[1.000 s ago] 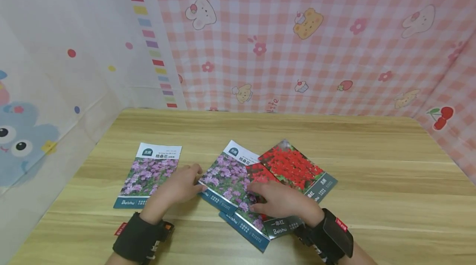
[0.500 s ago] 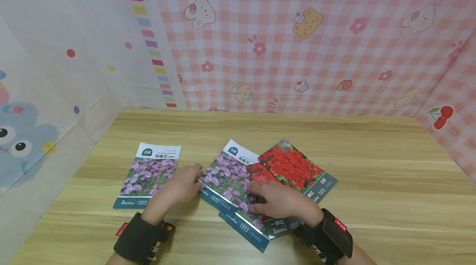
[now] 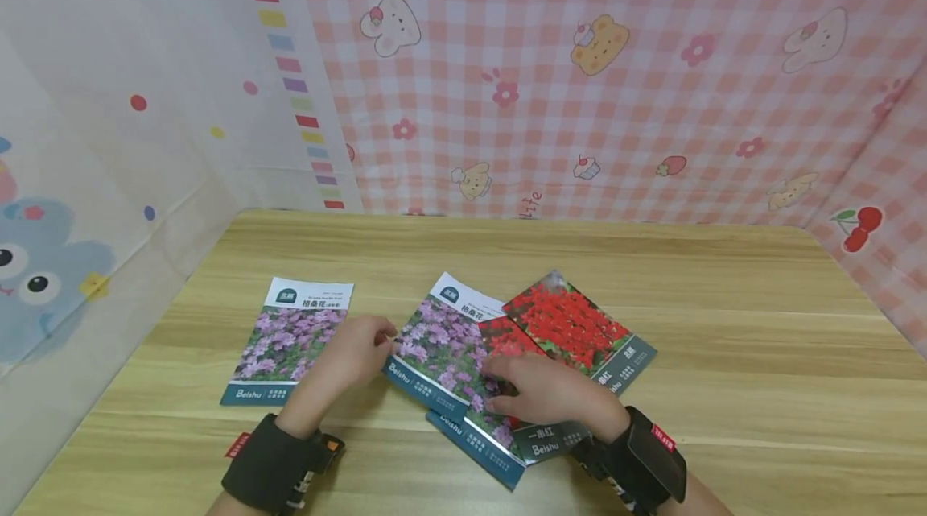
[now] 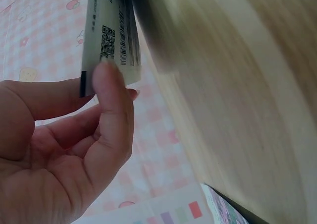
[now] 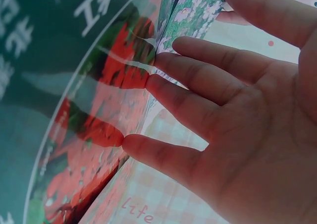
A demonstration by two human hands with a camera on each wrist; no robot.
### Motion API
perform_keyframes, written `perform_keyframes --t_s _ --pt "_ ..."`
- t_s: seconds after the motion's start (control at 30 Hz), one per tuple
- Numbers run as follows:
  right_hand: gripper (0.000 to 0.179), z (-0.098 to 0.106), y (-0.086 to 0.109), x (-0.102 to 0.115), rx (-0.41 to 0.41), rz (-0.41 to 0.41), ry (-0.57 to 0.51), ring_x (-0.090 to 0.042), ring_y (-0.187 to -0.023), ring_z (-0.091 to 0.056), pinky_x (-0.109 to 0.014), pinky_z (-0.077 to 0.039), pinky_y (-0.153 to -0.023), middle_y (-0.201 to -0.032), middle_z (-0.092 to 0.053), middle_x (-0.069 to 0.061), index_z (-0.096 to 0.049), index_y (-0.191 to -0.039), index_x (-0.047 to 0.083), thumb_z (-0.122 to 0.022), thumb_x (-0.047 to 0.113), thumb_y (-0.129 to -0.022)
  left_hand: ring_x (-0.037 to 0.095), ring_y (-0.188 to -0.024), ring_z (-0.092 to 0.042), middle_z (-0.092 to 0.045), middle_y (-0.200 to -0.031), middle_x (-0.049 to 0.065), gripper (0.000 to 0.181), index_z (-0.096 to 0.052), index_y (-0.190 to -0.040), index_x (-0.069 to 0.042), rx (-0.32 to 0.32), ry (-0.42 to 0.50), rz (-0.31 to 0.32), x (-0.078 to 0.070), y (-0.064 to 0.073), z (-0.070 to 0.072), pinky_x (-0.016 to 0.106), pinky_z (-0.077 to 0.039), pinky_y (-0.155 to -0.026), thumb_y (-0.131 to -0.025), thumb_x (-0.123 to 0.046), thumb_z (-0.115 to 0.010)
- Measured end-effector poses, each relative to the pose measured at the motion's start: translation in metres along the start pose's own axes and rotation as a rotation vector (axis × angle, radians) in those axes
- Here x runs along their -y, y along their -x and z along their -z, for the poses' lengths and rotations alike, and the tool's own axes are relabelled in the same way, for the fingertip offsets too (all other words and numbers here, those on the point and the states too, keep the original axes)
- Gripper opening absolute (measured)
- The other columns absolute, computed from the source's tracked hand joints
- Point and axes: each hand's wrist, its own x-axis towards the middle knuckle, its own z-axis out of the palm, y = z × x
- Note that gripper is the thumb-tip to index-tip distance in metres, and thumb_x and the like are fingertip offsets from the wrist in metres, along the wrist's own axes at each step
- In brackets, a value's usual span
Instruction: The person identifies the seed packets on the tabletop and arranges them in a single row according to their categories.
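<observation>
Several flower seed packets lie on the table. In the head view, my left hand (image 3: 358, 351) pinches the left edge of the upper purple-flower packet (image 3: 438, 343). Its printed back (image 4: 106, 30), with a QR code, shows in the left wrist view, gripped between thumb and finger. Underneath, another purple-flower packet (image 3: 492, 442) pokes out toward the front. My right hand (image 3: 554, 391) has its fingers extended, and its fingertips touch a red-flower packet (image 5: 99, 110) and reach the purple pile. That red packet is partly covered by the hand. A second red-flower packet (image 3: 568, 319) overlaps it at the back right.
A separate purple-flower packet (image 3: 290, 343) lies to the left, partly behind my left forearm. The wood-grain table (image 3: 760, 339) extends to the right and back. A pink checked cloth (image 3: 536, 130) hangs behind it, with a white printed cloth (image 3: 166, 154) at the left.
The upper purple-flower packet has shifted slightly left and turned a little, uncovering more of its lower band. My left fingers have drawn together on its edge. The right hand has stayed put.
</observation>
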Motion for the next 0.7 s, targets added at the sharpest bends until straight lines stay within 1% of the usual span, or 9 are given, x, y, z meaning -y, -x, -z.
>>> perform_keyframes --t_s 0.13,0.27,0.37,0.53,0.7 --pt "0.043 0.0 0.0 0.0 -0.004 0.005 0.006 -0.027 -0.115 -0.05 -0.042 -0.043 -0.091 -0.129 -0.051 -0.013 -0.052 -0.127 0.002 -0.06 0.021 -0.089 0.021 -0.075 -0.059 -0.064 -0.083 0.01 0.013 -0.066 -0.093 0.003 -0.011 0.038 0.01 0.0 -0.001 0.001 0.035 -0.051 -0.067 -0.083 -0.005 -0.063" --pt "0.043 0.0 0.0 0.0 -0.006 0.006 0.005 -0.027 -0.114 -0.051 -0.041 -0.044 -0.091 -0.127 -0.052 -0.013 -0.052 -0.126 0.002 -0.06 0.021 -0.088 0.016 -0.067 -0.057 -0.063 -0.076 0.005 0.011 -0.067 -0.09 0.001 -0.007 0.068 0.02 0.0 -0.002 0.001 0.03 -0.049 -0.061 -0.083 -0.007 -0.064" --pt "0.043 0.0 -0.001 0.0 -0.008 0.002 -0.009 -0.027 -0.113 -0.051 -0.041 -0.044 -0.091 -0.127 -0.052 -0.013 -0.053 -0.125 0.001 -0.061 0.022 -0.088 0.014 -0.064 -0.055 -0.06 -0.072 0.003 0.008 -0.066 -0.087 0.0 -0.013 0.083 0.003 0.0 -0.002 0.003 0.028 -0.047 -0.059 -0.083 -0.007 -0.065" --pt "0.045 0.001 0.0 0.001 -0.002 -0.026 -0.045 -0.026 -0.113 -0.052 -0.042 -0.043 -0.091 -0.127 -0.052 -0.013 -0.051 -0.127 0.001 -0.06 0.023 -0.089 0.014 -0.064 -0.054 -0.059 -0.07 0.002 0.006 -0.065 -0.083 0.0 -0.023 0.102 -0.033 0.002 -0.002 0.008 0.029 -0.046 -0.06 -0.082 -0.006 -0.065" --pt "0.045 0.001 0.0 0.001 -0.003 -0.038 -0.045 -0.025 -0.108 -0.055 -0.04 -0.045 -0.088 -0.124 -0.054 -0.012 -0.051 -0.127 0.002 -0.06 0.024 -0.089 0.014 -0.063 -0.053 -0.059 -0.071 0.002 0.005 -0.064 -0.085 -0.001 -0.029 0.12 -0.012 0.002 0.001 0.018 0.028 -0.045 -0.057 -0.084 -0.005 -0.063"
